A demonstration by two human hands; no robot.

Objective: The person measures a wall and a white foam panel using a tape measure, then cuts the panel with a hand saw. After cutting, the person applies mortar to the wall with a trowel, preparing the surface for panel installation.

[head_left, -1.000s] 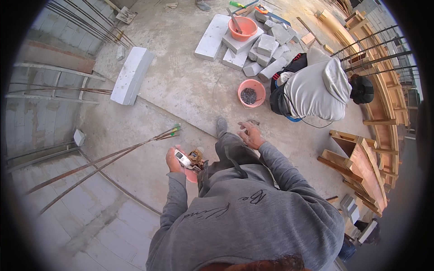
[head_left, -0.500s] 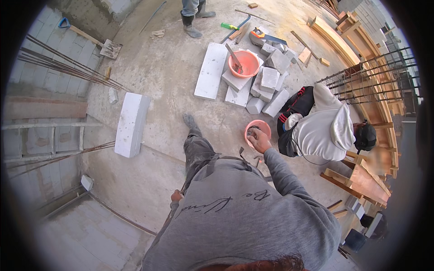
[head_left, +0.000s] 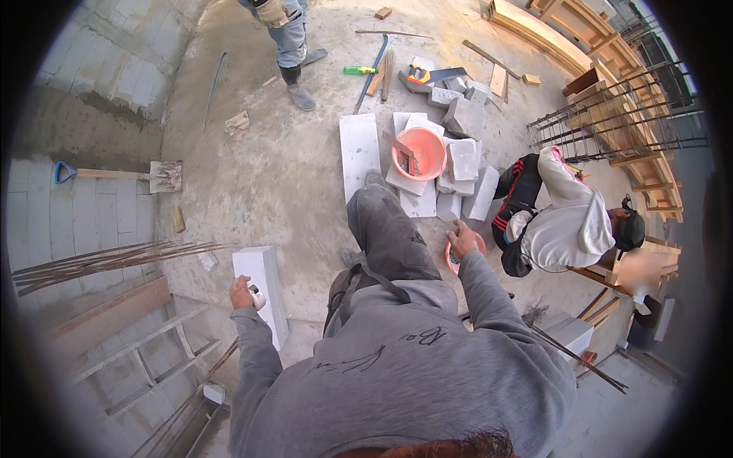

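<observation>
My left hand (head_left: 240,294) is closed on a small white handheld device (head_left: 256,298), above a long white block (head_left: 254,271) on the floor. My right hand (head_left: 462,240) is over a pink bucket of small dark metal pieces (head_left: 474,256), with its fingers curled; what they hold, if anything, is hidden. Ahead, a second pink bucket (head_left: 431,160) with a flat tool in it rests on stacked grey blocks (head_left: 462,160). My raised knee is below it, beside a flat white slab (head_left: 357,141).
A co-worker (head_left: 565,221) crouches at my right; another person (head_left: 294,61) stands at the back. Rebar cages (head_left: 595,130), timber forms (head_left: 626,168), a handsaw (head_left: 447,74), a shovel (head_left: 164,175), loose steel rods (head_left: 114,259) and a ladder (head_left: 145,355) surround me.
My view has swung forward as I step toward the stacked blocks. My left hand with the device has moved out to the left. My right hand has reached to the bucket of metal pieces.
</observation>
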